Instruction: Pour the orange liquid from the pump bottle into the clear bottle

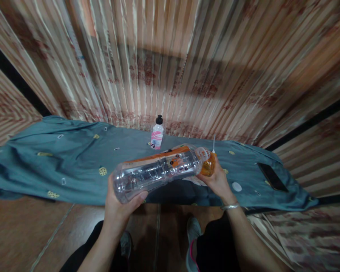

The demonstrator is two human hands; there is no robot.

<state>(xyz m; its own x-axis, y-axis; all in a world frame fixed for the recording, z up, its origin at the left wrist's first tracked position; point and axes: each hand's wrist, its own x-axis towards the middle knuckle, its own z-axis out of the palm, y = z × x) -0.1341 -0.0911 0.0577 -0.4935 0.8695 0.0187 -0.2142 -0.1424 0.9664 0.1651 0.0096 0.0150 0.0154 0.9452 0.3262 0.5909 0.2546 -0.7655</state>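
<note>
My left hand [120,202] is closed around the base of a large clear plastic bottle [158,170] with an orange-and-white label. The bottle lies nearly level in the air, its mouth end tipped toward the right. My right hand [217,179] is wrapped round a small container of orange liquid [208,166], right at the big bottle's mouth. I cannot tell whether the two openings touch. A thin white stick or tube [214,143] rises behind the small container. Behind the big bottle stands a small clear bottle [156,138] with a black top and pink label.
Teal patterned cloth [79,151] covers the low surface. A white disc like a cap [237,186] and a black phone [272,176] lie on its right side. Striped curtains [164,75] hang behind, with dark poles [17,77] at the sides.
</note>
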